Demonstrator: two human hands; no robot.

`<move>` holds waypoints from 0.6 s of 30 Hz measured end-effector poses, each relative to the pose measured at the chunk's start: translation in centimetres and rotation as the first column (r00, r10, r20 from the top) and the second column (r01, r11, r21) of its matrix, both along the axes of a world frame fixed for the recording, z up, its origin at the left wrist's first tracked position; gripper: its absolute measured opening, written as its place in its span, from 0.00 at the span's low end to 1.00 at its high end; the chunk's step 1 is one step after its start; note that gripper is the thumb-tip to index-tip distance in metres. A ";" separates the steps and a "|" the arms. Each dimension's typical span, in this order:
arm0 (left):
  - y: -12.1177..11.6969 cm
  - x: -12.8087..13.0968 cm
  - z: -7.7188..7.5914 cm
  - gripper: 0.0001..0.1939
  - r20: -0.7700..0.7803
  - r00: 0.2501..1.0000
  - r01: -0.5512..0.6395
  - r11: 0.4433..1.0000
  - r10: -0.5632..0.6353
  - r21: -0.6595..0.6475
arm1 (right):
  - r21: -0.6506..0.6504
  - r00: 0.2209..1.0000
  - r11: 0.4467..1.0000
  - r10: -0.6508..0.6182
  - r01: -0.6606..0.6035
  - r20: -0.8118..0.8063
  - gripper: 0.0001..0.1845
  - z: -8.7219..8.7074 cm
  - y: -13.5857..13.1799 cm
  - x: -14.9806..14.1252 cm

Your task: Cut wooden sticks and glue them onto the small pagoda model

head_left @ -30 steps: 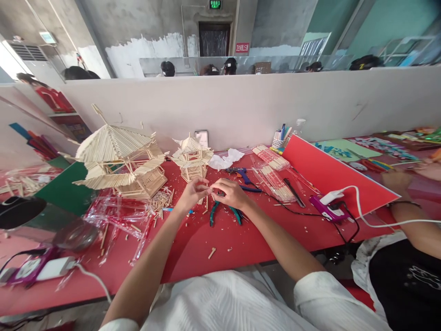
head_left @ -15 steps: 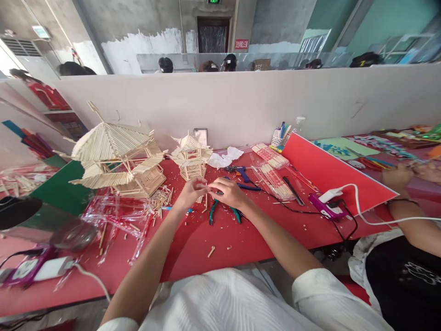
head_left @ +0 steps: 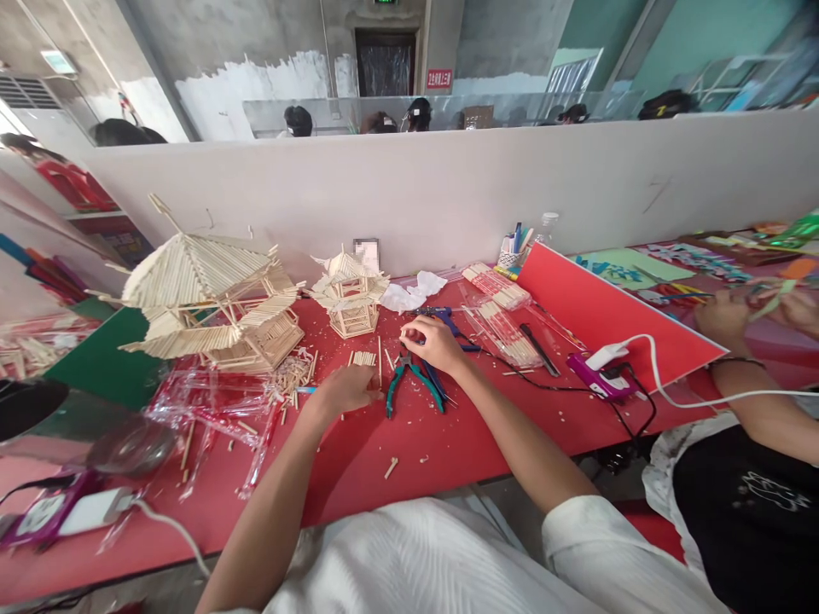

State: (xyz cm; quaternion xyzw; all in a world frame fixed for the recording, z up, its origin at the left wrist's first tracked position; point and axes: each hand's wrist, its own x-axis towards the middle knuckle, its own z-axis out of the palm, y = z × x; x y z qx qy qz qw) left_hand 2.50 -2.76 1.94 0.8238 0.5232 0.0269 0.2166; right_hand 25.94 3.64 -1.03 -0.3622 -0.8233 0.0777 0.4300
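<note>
My left hand [head_left: 349,389] rests low on the red table [head_left: 415,443], fingers curled, just left of the teal-handled pliers [head_left: 409,381]. What it holds, if anything, is hidden. My right hand [head_left: 432,341] hovers behind the pliers with its fingertips pinched together on something too small to name, beside a blue-handled tool [head_left: 451,321]. A short row of cut wooden sticks [head_left: 364,358] lies between my hands and the small stick pavilion [head_left: 349,294].
A large stick pavilion [head_left: 205,298] stands at the left above crumpled plastic wrappers [head_left: 211,401]. Stick packets [head_left: 505,317], a purple glue gun [head_left: 598,375] with its cable and a tilted red board [head_left: 607,315] lie to the right. A co-worker's arm [head_left: 755,401] works there.
My hands were pinched together in front of the small pavilion. They have parted: the left dropped to the table near the pliers, the right moved back and right. The view tilted slightly.
</note>
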 end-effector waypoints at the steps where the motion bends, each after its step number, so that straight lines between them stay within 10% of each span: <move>1: -0.1 0.1 0.0 0.04 -0.030 1.000 -0.006 1.000 0.007 0.018 | -0.025 1.000 1.000 -0.011 0.011 0.006 0.07 -0.1 0.2 0.1; 18: 1.0 -1.7 -0.4 0.08 -0.009 0.999 0.048 0.999 -0.047 0.003 | -0.175 0.979 0.981 -0.050 0.086 0.200 0.03 0.1 0.6 -0.4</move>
